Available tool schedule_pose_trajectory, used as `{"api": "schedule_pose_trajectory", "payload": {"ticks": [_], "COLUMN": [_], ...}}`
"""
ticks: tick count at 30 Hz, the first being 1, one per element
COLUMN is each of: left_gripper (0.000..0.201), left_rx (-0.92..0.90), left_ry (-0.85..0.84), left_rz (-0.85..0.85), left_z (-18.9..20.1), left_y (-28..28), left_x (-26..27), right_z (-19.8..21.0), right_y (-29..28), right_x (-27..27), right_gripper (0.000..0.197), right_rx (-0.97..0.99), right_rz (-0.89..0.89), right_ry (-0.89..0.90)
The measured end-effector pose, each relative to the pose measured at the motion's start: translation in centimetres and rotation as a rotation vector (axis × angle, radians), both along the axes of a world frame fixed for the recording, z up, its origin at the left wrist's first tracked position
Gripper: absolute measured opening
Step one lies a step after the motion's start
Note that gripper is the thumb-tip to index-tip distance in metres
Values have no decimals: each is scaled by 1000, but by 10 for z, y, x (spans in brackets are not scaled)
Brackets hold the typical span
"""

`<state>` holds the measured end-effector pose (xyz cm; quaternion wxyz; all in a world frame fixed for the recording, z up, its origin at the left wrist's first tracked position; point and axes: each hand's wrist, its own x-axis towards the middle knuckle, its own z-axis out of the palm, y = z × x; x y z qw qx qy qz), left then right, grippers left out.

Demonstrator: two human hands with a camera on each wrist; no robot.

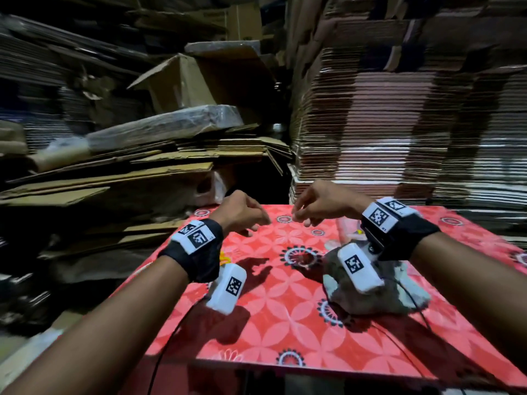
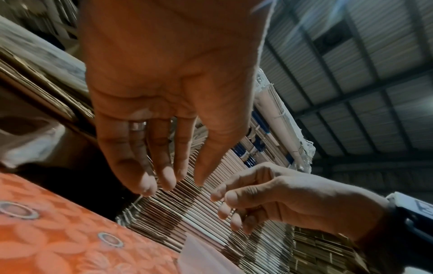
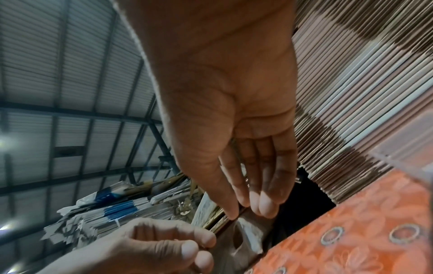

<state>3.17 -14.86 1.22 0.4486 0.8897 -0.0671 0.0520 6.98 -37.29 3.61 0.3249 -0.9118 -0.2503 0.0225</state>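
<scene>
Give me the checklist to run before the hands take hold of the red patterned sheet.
1. Left hand free: ok, fingers loosely curled, nothing visible in them.
2. Right hand free: ok, nothing visible in it.
3. Hands near the far edge of the red patterned sheet: ok, both hover above it.
4. Sheet lying flat: ok.
5. Sheet's top free of loads: not ok, a grey lump rests on its right part.
6. What the sheet lies on: cannot tell.

Right hand point(image 3: 229, 115) near left hand point(image 3: 150, 246)
</scene>
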Motion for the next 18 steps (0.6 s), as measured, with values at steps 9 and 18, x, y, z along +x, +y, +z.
{"api": "schedule_pose_trajectory", "payload": {"ticks": [9,18], "left_gripper": [9,9], "left_rx": [19,134], "left_ry": [-28,29], "left_rz": [229,457], "left_z": [-8,-49], "left_y": [96,185], "left_x": [-37,-56], "right_z": [-39,-79], "right_y": [105,189], "right_x": [-17,-34], "right_gripper": [7,21], "right_rx": [-39,-111], "right_rz": [183,169], "right_ry": [68,84]}}
